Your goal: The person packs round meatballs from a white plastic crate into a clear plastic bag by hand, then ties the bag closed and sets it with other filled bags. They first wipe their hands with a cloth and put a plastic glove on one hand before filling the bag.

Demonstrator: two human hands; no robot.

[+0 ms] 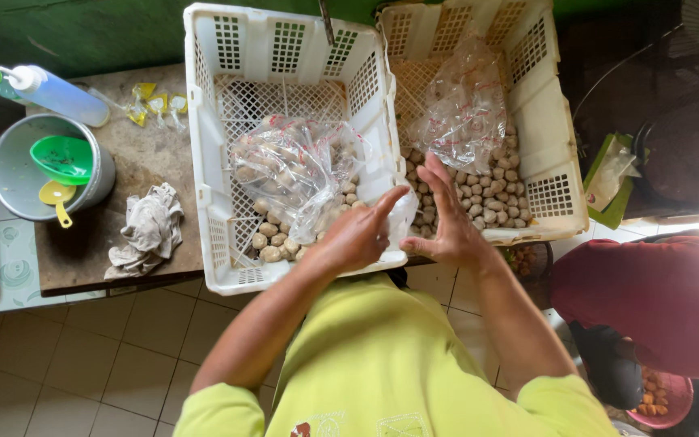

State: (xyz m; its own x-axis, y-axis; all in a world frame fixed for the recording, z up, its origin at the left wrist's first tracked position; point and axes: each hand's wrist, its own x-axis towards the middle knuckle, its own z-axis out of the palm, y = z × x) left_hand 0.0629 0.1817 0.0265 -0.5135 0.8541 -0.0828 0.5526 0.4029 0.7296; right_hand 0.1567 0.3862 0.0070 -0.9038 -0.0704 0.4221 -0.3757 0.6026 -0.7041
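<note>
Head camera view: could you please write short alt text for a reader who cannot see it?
Two bare hands, left hand and right hand, handle a small clear plastic bag over two white crates holding small brown balls and filled clear bags.

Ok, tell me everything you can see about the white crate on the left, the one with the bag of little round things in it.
The white crate is rectangular moulded plastic with lattice walls and a mesh floor. It sits on a worn brown table, its near end overhanging the edge, side by side with a second crate. Inside lie a crumpled clear plastic bag and loose pale brown balls near the front. The left hand hovers over its near right corner.
</note>
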